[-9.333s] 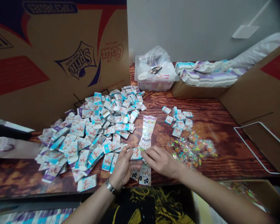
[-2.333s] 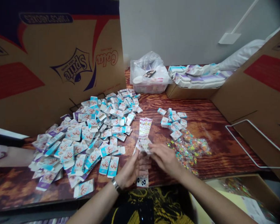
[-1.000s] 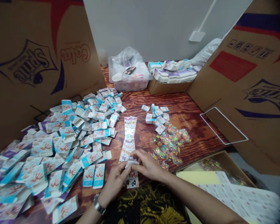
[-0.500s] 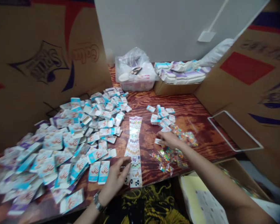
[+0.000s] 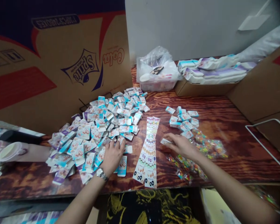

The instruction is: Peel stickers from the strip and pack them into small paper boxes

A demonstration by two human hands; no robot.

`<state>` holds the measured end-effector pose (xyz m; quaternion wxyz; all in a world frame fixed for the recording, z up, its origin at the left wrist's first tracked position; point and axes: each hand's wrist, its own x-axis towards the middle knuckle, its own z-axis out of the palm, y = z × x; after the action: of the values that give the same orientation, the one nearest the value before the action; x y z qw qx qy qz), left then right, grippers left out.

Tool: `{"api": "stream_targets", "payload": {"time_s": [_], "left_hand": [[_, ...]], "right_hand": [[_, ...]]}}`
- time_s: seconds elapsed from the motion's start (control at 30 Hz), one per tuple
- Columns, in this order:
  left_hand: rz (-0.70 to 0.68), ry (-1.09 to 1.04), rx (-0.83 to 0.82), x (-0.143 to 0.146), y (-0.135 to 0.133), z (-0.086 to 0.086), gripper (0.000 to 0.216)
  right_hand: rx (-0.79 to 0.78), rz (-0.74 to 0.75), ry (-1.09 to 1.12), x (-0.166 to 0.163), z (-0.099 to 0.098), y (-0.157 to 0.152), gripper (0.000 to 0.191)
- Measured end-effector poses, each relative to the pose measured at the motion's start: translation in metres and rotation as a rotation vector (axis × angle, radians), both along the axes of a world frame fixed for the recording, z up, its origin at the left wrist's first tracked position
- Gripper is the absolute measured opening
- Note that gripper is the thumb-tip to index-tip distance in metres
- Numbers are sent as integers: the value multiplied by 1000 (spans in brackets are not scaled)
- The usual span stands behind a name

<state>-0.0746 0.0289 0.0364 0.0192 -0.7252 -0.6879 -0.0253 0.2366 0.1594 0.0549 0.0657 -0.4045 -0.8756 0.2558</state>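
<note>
A wooden counter (image 5: 238,165) with reddish, heavily figured grain runs across the frame, walled by a cardboard carton panel (image 5: 37,65) printed with Sprite and Cola logos at upper left and a plain cardboard panel (image 5: 263,90) at right. A plastic tub (image 5: 157,85) stuffed with a transparent bag stands at top centre, its contents hard to make out, beside a cardboard tray (image 5: 205,88) of white and purple packs. A blurred pale object (image 5: 14,151) at the left edge cannot be identified.

Left of centre spreads a large heap of small folded cartons (image 5: 91,137), white and blue with red hand prints. A smaller group of cartons (image 5: 182,119) lies at right, touching transparent packets of colourful bits (image 5: 210,147). Between them lie long sticker strips (image 5: 149,154).

The left hand (image 5: 113,157), wearing a wristwatch (image 5: 102,174), presses palm-down on the heap's lower edge, fingers curled; any grip is hidden. The right hand (image 5: 182,146) lies open, fingers spread, its fingertips on a small white card (image 5: 165,141).
</note>
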Motion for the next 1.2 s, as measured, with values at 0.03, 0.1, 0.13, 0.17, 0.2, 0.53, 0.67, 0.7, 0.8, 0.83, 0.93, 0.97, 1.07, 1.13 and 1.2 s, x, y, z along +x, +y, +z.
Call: {"api": "stream_targets", "payload": {"time_s": [0.03,0.1,0.13,0.17,0.2,0.53,0.67,0.7,0.8,0.83,0.93,0.97,1.07,1.13,1.2], "left_hand": [[3,-38,-6,1,3,3,45],[29,-240,27,2,7,11,41],[61,-415,48,2,8,16,40],[112,-639,64,3,10,21,39],[178,-899,68,5,11,25,37],[546,-2226,-104,61,10,21,34],[516,-2128,-104,70,5,25,37],[499,-2063,-93,70,4,26,37],[431,-1736,-41,65,2,28,39],[382,-1610,-28,61,2,28,40],[141,-1339,-122,50,1,29,40],[55,-1289,-184,46,0,29,40],[-77,-1164,-292,43,-3,29,43],[-75,-1080,-244,46,-6,27,44],[-51,-1008,-170,52,-9,23,43]], "right_hand": [[-6,0,25,-2,2,-2,21],[-20,-1,66,-5,7,-8,19],[-22,-4,102,-7,10,-12,19],[-23,-7,155,-11,13,-17,19],[-25,-12,222,-15,17,-23,19],[57,170,508,-71,37,-78,14],[297,261,252,-75,30,-79,12],[369,286,163,-76,29,-78,12],[523,343,-24,-75,30,-77,13],[545,348,-39,-74,31,-77,12],[539,333,18,-71,31,-74,12],[517,330,50,-69,31,-74,13],[355,337,194,-67,31,-72,15],[163,326,321,-67,31,-73,14],[-12,235,425,-68,31,-75,13]]}}
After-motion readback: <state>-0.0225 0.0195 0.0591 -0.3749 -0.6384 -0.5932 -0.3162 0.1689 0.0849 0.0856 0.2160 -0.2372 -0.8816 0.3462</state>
